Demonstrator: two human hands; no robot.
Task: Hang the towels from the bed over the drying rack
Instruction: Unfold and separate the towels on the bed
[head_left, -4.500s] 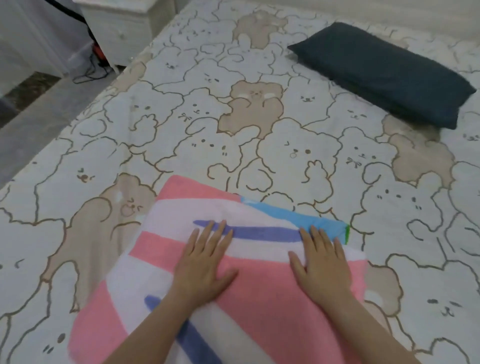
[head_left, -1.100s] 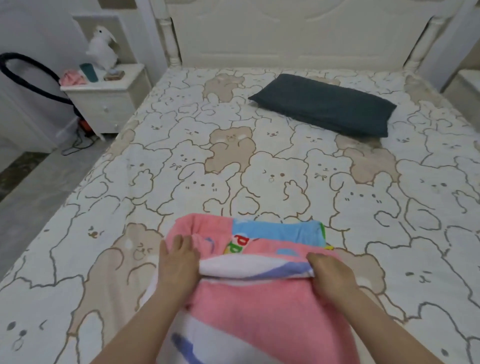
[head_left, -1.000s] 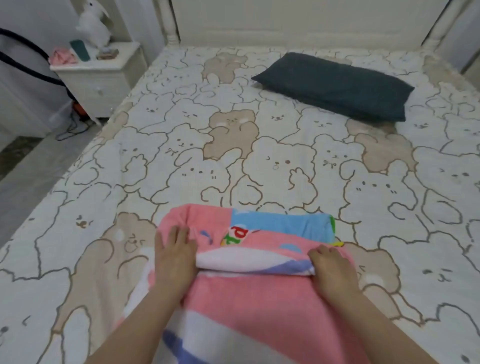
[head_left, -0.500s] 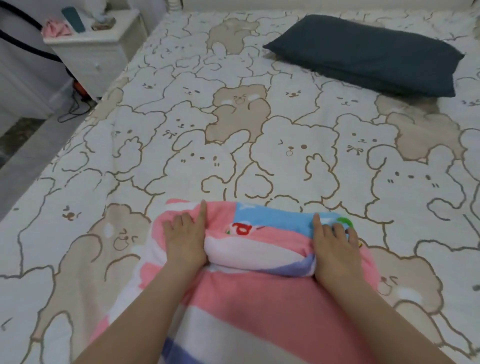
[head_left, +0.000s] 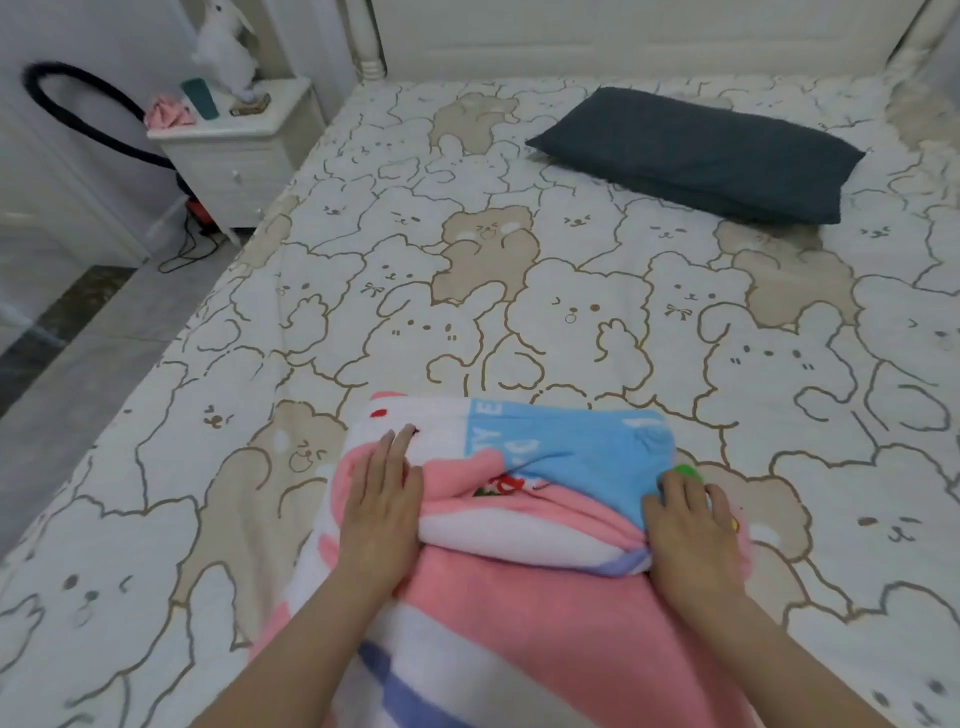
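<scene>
A pink, white and blue striped towel (head_left: 530, 613) lies at the near edge of the bed (head_left: 571, 322), its far edge folded back into a thick roll. Under it lies a blue and white printed towel (head_left: 576, 441), showing beyond the roll. My left hand (head_left: 382, 512) lies flat at the roll's left end, fingers straight and pressing down, thumb hidden. My right hand (head_left: 688, 525) is at the roll's right end, fingers bent over the towel edge and holding it. No drying rack is in view.
A dark pillow (head_left: 696, 153) lies at the far right of the bed, before the white headboard (head_left: 623, 36). A white nightstand (head_left: 234, 150) with small items stands left of the bed, a black hose (head_left: 93, 119) and cables beside it. Grey floor runs along the left.
The folded edge of the striped towel has been rolled further back, uncovering more of the blue and white towel. Both hands have stayed at the roll's ends.
</scene>
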